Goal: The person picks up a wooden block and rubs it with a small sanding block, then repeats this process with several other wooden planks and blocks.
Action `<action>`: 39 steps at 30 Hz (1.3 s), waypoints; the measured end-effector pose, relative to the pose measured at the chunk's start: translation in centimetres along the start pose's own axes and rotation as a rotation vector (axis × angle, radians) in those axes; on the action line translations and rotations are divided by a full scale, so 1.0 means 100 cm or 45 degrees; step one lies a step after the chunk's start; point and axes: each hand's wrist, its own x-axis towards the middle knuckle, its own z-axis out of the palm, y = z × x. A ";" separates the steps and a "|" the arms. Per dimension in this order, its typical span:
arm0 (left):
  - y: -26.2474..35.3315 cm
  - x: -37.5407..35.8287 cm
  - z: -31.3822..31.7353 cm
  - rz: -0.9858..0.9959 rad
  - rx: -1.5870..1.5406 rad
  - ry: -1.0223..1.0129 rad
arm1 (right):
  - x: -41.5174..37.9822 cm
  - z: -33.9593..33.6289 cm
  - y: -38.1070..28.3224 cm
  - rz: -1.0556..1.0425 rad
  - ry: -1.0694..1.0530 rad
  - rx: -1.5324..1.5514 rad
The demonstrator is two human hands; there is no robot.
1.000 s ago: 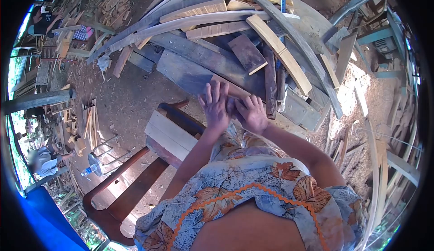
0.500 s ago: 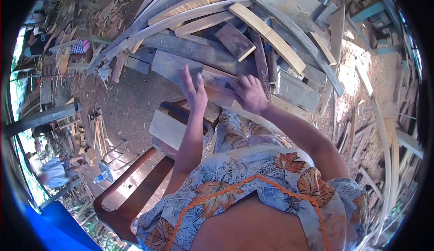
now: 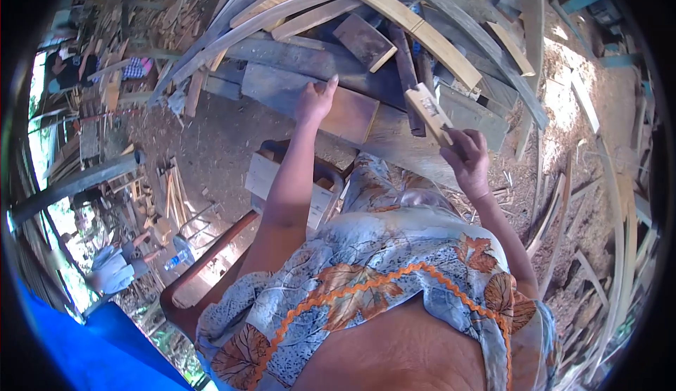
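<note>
My right hand (image 3: 467, 160) grips the near end of a small pale wooden block (image 3: 429, 113) with dark marks on its face. The block points up and left, raised over the stacked boards. My left hand (image 3: 316, 101) is over the left part of a flat reddish-brown board (image 3: 352, 115), its thumb stretched out and its other fingers partly bent, with nothing seen in it. Under that board and to its left lies a greyer plank (image 3: 267, 90).
Long curved wood pieces (image 3: 282, 26) and a notched pale strip (image 3: 415, 28) are heaped beyond the boards. A dark block (image 3: 363, 41) lies among them. A brown wooden chair frame (image 3: 211, 257) stands at left, near a seated person (image 3: 113, 268). Shavings (image 3: 563, 88) cover the ground at right.
My right hand has moved right and towards me, off the reddish-brown board, and the wooden block now shows plainly in it. My left hand has shifted slightly right and forward, its fingers more bent.
</note>
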 end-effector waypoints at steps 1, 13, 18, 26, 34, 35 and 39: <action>0.001 0.003 0.002 -0.032 -0.004 0.009 | -0.002 -0.001 0.001 0.048 0.006 0.018; -0.003 -0.012 0.008 -0.049 -0.727 0.187 | -0.002 -0.006 0.002 0.231 0.011 0.343; -0.014 -0.013 0.004 0.026 -0.939 0.054 | 0.003 -0.010 -0.003 0.264 -0.031 0.404; -0.007 -0.009 0.012 0.075 -1.256 0.395 | 0.014 -0.008 -0.007 0.245 -0.058 0.366; 0.003 0.005 -0.001 0.532 -1.538 0.234 | 0.024 -0.009 -0.015 0.273 -0.033 0.397; 0.001 0.003 -0.002 0.545 -1.554 0.177 | 0.025 -0.008 -0.019 0.254 -0.036 0.409; -0.029 -0.016 -0.010 0.520 -1.278 0.169 | 0.029 -0.008 -0.029 0.286 -0.105 0.417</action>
